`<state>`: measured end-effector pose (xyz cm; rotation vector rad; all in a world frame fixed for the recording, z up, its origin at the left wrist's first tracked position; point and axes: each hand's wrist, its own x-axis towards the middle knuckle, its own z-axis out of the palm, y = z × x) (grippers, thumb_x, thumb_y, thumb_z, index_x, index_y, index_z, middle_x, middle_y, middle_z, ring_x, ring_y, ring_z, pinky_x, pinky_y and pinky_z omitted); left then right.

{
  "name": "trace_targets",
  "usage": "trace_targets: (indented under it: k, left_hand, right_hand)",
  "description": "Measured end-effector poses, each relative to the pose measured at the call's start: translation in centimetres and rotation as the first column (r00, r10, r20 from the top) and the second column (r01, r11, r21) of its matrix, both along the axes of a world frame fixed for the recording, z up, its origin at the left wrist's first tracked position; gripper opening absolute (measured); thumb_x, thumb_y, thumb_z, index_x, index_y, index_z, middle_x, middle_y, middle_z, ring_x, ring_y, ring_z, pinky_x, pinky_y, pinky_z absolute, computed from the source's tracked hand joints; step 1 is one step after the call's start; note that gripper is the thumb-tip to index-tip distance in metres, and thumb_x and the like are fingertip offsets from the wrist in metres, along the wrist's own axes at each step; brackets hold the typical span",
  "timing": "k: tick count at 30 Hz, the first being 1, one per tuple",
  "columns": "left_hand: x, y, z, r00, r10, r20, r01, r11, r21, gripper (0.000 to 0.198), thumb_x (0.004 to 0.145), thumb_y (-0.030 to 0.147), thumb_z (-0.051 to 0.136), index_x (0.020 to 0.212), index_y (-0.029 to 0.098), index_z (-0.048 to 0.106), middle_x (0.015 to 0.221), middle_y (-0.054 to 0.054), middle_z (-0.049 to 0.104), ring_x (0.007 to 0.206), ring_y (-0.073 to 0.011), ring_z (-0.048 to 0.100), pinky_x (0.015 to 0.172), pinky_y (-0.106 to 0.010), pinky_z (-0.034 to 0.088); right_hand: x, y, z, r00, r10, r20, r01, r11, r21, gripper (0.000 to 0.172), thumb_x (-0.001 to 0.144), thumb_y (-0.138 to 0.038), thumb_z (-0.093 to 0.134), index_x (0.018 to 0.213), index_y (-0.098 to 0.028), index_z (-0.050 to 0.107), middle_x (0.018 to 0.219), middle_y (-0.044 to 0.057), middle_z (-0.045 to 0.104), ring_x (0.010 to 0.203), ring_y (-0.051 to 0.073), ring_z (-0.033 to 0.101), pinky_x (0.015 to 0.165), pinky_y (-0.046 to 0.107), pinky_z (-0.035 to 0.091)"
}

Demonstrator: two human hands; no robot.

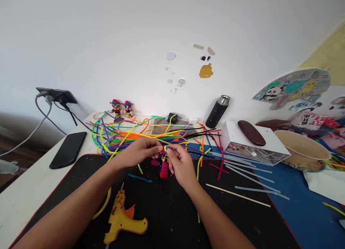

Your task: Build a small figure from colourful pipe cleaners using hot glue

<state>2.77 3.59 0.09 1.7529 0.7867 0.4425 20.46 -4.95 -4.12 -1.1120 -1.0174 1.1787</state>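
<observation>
Both my hands meet over a black mat. My left hand and my right hand are closed in pinches on a small pipe-cleaner figure with a red body and a yellow and blue top. The figure hangs between the fingertips just above the mat. A small pink piece lies right beside it. Behind my hands spreads a heap of coloured pipe cleaners.
A yellow glue gun lies near my left forearm. A black phone rests at left. Two finished figures stand by the wall. Glue sticks, a wooden skewer, a white box, a black flask and a bowl sit at right.
</observation>
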Motion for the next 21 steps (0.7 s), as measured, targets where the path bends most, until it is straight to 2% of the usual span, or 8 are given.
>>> trace_targets:
  k: [12, 17, 21]
  left_hand:
    - [0.01, 0.05, 0.15, 1.000, 0.014, -0.008, -0.013, 1.000, 0.009, 0.051, 0.089, 0.068, 0.068, 0.081, 0.018, 0.067, 0.073, 0.000, 0.064, 0.068, -0.0166, 0.057, 0.068, -0.029, 0.049]
    - [-0.19, 0.20, 0.51, 0.999, 0.026, -0.031, -0.024, 0.999, 0.048, 0.054, 0.089, 0.071, 0.065, 0.077, 0.019, 0.065, 0.072, -0.001, 0.065, 0.070, -0.0181, 0.059, 0.071, -0.030, 0.051]
    - [-0.38, 0.38, 0.80, 0.999, 0.028, -0.042, -0.026, 0.998, 0.054, 0.054, 0.089, 0.070, 0.065, 0.076, 0.019, 0.066, 0.072, -0.001, 0.066, 0.070, -0.0182, 0.060, 0.070, -0.028, 0.050]
  right_hand:
    - [0.45, -0.02, 0.21, 0.999, -0.030, -0.022, 0.030, 1.000, -0.011, 0.042, 0.092, -0.058, 0.070, 0.105, -0.018, 0.067, 0.050, -0.010, 0.050, 0.038, 0.009, 0.039, 0.038, 0.020, 0.029]
    - [0.62, 0.16, 0.03, 0.998, -0.039, -0.055, 0.037, 0.999, -0.033, 0.042, 0.091, -0.060, 0.072, 0.098, -0.020, 0.063, 0.050, -0.010, 0.049, 0.037, 0.008, 0.038, 0.036, 0.020, 0.026]
    - [0.56, 0.22, -0.21, 0.995, -0.034, -0.091, 0.033, 0.999, -0.011, 0.041, 0.089, -0.060, 0.074, 0.089, -0.022, 0.059, 0.049, -0.012, 0.043, 0.036, 0.007, 0.035, 0.036, 0.019, 0.026]
